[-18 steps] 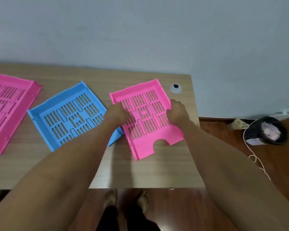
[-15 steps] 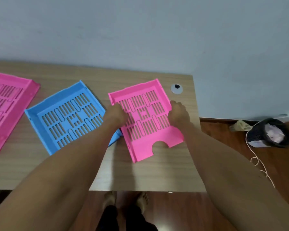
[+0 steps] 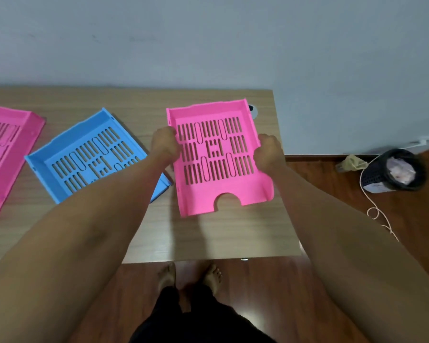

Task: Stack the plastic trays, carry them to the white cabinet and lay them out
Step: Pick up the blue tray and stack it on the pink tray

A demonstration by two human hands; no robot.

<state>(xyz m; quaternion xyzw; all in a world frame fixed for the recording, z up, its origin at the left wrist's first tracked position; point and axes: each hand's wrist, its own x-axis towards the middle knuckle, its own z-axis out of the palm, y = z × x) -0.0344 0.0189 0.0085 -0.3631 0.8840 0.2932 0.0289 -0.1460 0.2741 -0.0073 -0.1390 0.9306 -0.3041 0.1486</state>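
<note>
- Pink tray is clamped at both side walls: left hand on its left wall, right hand on its right, fingers curled tight.
- Tray seems lifted off the bench, near edge raised.
- Grip should be kept level and even.
- Left of the pink tray: blue tray, likely stack base; corners to be aligned, then nested.
- Further left: second pink tray, flat.
</note>
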